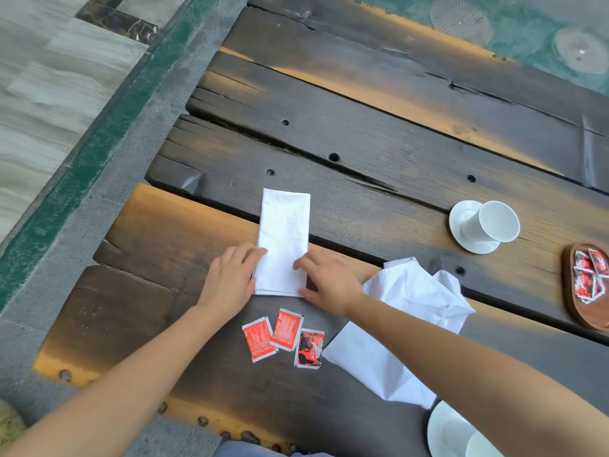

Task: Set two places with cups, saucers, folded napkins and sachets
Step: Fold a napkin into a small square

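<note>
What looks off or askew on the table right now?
The far cup lies tipped on its side on its saucer, mouth toward the camera. A second napkin sits crumpled and unfolded beside the right hand. Nothing looks spilled.

Outdoor café / terrace seating, prob. garden or courtyard. Landmark: table (pixel 379 166), heavy rough planks, dark-stained w/ worn orange patches, cracks, bolt holes, rivets along near edge. Left of table: grey concrete kerb (pixel 138 150) w/ green-painted strip, then pale stone paving (pixel 49 87). Beyond table's far edge: greenish surface w/ round ribbed stones (pixel 461 18), looks like pond w/ stepping stones, can't confirm. On table, right side: white cup on saucer (pixel 484 227), wooden dish of red sachets (pixel 588 285) = service ware, hospitality setting. Daylight, no walls visible.
</note>
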`<state>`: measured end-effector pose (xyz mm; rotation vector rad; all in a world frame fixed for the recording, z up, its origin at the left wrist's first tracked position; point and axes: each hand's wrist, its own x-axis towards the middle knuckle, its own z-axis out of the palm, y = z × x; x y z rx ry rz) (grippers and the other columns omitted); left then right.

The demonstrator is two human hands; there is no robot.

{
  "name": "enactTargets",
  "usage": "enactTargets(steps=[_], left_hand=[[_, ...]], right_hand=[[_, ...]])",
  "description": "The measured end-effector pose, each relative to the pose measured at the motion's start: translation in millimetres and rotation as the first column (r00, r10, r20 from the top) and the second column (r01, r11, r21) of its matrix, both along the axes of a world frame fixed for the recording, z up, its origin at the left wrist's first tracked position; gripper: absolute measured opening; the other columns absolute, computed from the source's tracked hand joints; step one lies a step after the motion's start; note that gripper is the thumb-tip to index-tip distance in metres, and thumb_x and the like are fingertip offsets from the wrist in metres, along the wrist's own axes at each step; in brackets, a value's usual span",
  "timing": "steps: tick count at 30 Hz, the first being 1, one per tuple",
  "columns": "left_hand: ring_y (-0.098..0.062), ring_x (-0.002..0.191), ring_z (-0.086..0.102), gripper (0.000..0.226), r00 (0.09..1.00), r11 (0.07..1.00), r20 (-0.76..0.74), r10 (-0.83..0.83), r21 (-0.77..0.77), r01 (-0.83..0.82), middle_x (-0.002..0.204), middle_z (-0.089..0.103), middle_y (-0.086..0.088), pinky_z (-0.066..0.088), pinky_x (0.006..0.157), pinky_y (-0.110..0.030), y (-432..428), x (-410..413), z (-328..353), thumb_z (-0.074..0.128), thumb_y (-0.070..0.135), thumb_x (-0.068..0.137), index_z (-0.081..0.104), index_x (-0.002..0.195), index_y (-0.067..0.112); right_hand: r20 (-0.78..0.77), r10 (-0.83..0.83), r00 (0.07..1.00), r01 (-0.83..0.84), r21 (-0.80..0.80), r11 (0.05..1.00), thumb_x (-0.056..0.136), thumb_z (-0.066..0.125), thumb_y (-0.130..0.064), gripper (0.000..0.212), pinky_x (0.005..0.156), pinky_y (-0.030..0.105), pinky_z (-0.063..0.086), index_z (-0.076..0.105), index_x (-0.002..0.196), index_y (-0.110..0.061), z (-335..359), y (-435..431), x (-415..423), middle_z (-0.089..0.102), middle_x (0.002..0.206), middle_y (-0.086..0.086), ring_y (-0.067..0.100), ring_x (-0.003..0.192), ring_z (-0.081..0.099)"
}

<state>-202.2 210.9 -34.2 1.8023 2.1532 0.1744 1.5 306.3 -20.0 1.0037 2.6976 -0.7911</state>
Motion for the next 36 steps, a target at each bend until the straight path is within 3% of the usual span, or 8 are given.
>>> enactTargets(steps=[3,7,15,21,26,32,36], left_hand=[[-0.018,0.132,0.041,0.043,0.979,0.980,-0.044,-0.200,0.001,0.201,0.141,0.049,0.000,0.024,0.114,-0.041,-11,4,-1,0.060,0.022,0.088,0.052,0.130,0.026],[-0.011,0.141,0.026,0.048,0.984,0.975,-0.009,-0.175,-0.139,0.172,0.152,0.033,0.006,0.006,0.119,-0.038,-18,8,-7,0.049,0.033,0.093,0.038,0.140,0.029],[-0.011,0.143,0.023,0.054,0.990,0.977,0.064,-0.129,-0.165,0.138,0.155,0.027,0.006,0.008,0.118,-0.034,-21,11,-7,0.052,0.037,0.092,0.035,0.143,0.029],[-0.011,0.142,0.025,0.054,0.991,0.984,0.099,-0.092,-0.147,0.106,0.155,0.028,0.007,0.010,0.117,-0.033,-21,12,-7,0.054,0.039,0.091,0.037,0.141,0.030],[-0.011,0.140,0.030,0.059,0.992,0.984,0.094,-0.090,-0.147,0.103,0.152,0.034,0.008,0.008,0.116,-0.035,-20,9,-6,0.057,0.046,0.086,0.039,0.140,0.032],[-0.013,0.138,0.034,0.051,0.994,0.996,0.106,-0.040,-0.076,0.048,0.147,0.043,0.005,-0.003,0.116,-0.036,-16,12,0,0.064,0.028,0.086,0.048,0.134,0.027],[-0.015,0.140,0.032,0.040,0.988,0.998,0.147,-0.041,-0.043,0.047,0.146,0.045,0.002,-0.004,0.115,-0.036,-16,14,1,0.063,0.014,0.087,0.059,0.126,0.024]], right_hand=[[0.066,0.162,0.985,-0.165,0.043,0.985,0.081,0.063,-0.034,0.047,0.093,0.039,0.039,0.048,0.123,-0.022,-8,-10,5,0.048,0.129,0.000,0.023,0.120,0.044],[0.117,0.171,0.978,-0.180,0.073,0.981,0.079,0.064,-0.028,0.049,0.096,0.041,0.035,0.048,0.124,-0.019,-12,-14,8,0.047,0.133,0.002,0.025,0.123,0.042],[0.096,0.133,0.986,-0.141,0.077,0.987,0.083,0.052,-0.014,0.029,0.080,0.040,0.046,0.057,0.112,-0.013,-9,-7,-3,0.055,0.122,0.005,0.027,0.114,0.050],[0.052,0.093,0.994,-0.097,0.084,0.992,0.090,0.049,-0.022,0.021,0.076,0.038,0.050,0.062,0.103,-0.013,-10,-9,-2,0.061,0.115,0.002,0.024,0.111,0.053],[-0.006,-0.007,1.000,0.007,0.002,1.000,0.097,0.041,-0.027,0.021,0.078,0.041,0.051,0.057,0.105,-0.015,-3,-8,1,0.066,0.107,0.005,0.027,0.103,0.058],[0.040,-0.045,0.998,0.048,-0.061,0.997,0.100,0.033,-0.028,0.022,0.076,0.042,0.048,0.048,0.114,-0.018,2,-8,9,0.068,0.105,0.010,0.034,0.093,0.060],[-0.064,-0.034,0.997,0.031,-0.044,0.999,0.097,0.040,-0.029,0.022,0.077,0.039,0.047,0.051,0.111,-0.016,1,-16,22,0.064,0.106,0.007,0.029,0.099,0.057]])
